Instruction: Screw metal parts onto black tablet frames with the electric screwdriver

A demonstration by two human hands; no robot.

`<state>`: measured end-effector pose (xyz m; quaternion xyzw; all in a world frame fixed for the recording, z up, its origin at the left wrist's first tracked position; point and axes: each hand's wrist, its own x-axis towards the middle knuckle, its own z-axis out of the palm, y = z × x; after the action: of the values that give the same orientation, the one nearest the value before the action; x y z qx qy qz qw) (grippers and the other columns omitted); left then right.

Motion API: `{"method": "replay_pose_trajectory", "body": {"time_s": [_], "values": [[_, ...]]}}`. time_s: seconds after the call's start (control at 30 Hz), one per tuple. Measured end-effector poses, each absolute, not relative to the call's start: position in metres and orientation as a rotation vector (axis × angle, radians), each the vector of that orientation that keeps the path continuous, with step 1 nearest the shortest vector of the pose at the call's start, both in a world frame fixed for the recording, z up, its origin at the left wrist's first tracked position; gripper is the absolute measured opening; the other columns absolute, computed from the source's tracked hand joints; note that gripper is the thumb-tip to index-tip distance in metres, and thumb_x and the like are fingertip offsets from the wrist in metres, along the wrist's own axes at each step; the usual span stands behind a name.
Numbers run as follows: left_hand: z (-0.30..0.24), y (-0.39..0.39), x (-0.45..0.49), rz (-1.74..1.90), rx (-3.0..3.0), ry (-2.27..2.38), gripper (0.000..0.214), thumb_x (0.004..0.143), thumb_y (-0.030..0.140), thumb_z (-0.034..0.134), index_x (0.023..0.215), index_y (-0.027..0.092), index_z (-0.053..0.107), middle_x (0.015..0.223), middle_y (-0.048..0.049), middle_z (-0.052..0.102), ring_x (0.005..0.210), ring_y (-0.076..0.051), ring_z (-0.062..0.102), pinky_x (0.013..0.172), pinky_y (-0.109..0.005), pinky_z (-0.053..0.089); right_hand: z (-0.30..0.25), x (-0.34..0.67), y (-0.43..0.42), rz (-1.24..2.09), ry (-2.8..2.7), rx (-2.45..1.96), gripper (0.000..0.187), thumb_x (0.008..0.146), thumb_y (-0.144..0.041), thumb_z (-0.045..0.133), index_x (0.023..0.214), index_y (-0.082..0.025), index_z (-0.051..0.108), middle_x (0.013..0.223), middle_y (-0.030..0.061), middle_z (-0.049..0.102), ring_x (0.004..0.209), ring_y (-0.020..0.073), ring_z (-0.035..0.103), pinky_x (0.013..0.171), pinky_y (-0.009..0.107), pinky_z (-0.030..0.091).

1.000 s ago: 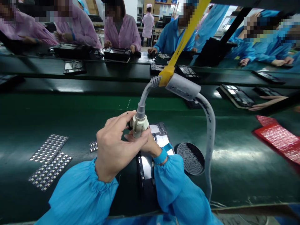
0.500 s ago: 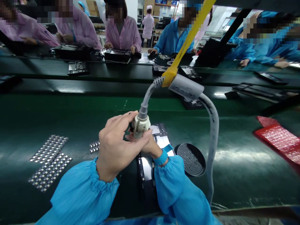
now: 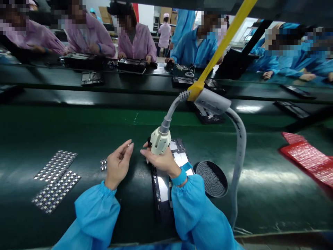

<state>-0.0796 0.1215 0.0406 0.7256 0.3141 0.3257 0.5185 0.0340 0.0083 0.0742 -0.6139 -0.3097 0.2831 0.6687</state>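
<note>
Away from the cream plug (image 3: 160,140) the left hand (image 3: 118,165) has moved: a moment ago it was up against it, and now it is off to the left, over the green desk (image 3: 78,133). Its finger and thumb are closed together at the tips. Something pale may be between them, but it is too small to tell. The right hand (image 3: 164,162) is still by the plug, which hides part of it. Its thumb and fingers point left, a little apart, and I cannot tell if they grip the plug. This plug hangs from a grey hose (image 3: 240,152), with a yellow strap (image 3: 225,41) tied on higher up. Under the right hand, a flat black device (image 3: 163,189) with shiny silver parts lies on the desk. Just right of it sits a round, dotted dish (image 3: 212,178). To the left lie two sheets (image 3: 56,165) with rows of tiny squares, and a smaller piece (image 3: 103,164) is just beside the left hand. Red wrap (image 3: 309,158) lies far right.
</note>
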Motion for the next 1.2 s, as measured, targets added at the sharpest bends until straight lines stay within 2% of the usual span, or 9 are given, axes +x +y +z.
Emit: {"method": "replay_pose_trajectory", "body": {"time_s": [0.1, 0.2, 0.27, 0.5, 1.2], "values": [[0.008, 0.132, -0.082, 0.742, 1.753, 0.829, 0.059, 0.083, 0.056, 0.059, 0.121, 0.012, 0.063, 0.108, -0.0136, 0.072, 0.094, -0.024, 0.068, 0.083, -0.037, 0.055, 0.077, 0.034, 0.008, 0.604, -0.702, -1.356, 0.021, 0.071, -0.022, 0.072, 0.089, -0.017, 0.061, 0.052, -0.0073, 0.053, 0.042, 0.0099, 0.052, 0.044, 0.023, 0.044], [-0.004, 0.135, -0.082, 0.824, 1.77, 0.84, 0.055, 0.083, 0.053, 0.061, 0.121, 0.013, 0.063, 0.108, -0.0128, 0.072, 0.099, -0.025, 0.068, 0.09, -0.038, 0.054, 0.085, 0.034, 0.003, 0.564, -0.741, -1.303, 0.035, 0.073, -0.021, 0.07, 0.106, -0.018, 0.06, 0.052, -0.0089, 0.053, 0.043, 0.0098, 0.052, 0.045, 0.023, 0.045], [-0.006, 0.135, -0.082, 0.853, 1.811, 0.816, 0.052, 0.084, 0.049, 0.062, 0.121, 0.013, 0.063, 0.109, -0.0125, 0.071, 0.101, -0.025, 0.068, 0.094, -0.039, 0.052, 0.089, 0.034, -0.002, 0.551, -0.764, -1.283, 0.037, 0.074, -0.022, 0.07, 0.109, -0.018, 0.058, 0.051, -0.0092, 0.054, 0.043, 0.0099, 0.053, 0.046, 0.024, 0.046], [-0.015, 0.135, -0.08, 0.916, 1.913, 0.769, 0.047, 0.086, 0.043, 0.061, 0.123, 0.014, 0.062, 0.114, -0.0134, 0.07, 0.106, -0.024, 0.066, 0.098, -0.043, 0.052, 0.083, 0.033, -0.008, 0.602, -0.751, -1.313, 0.028, 0.075, -0.022, 0.069, 0.101, -0.018, 0.058, 0.049, -0.009, 0.053, 0.04, 0.0101, 0.052, 0.044, 0.024, 0.044], [-0.017, 0.135, -0.082, 0.975, 1.921, 0.798, 0.045, 0.086, 0.04, 0.063, 0.124, 0.016, 0.061, 0.117, -0.0128, 0.068, 0.11, -0.024, 0.064, 0.101, -0.043, 0.05, 0.078, 0.031, -0.006, 0.616, -0.803, -1.352, 0.027, 0.076, -0.022, 0.067, 0.101, -0.017, 0.057, 0.054, -0.0079, 0.052, 0.045, 0.0099, 0.051, 0.047, 0.024, 0.041]]}}
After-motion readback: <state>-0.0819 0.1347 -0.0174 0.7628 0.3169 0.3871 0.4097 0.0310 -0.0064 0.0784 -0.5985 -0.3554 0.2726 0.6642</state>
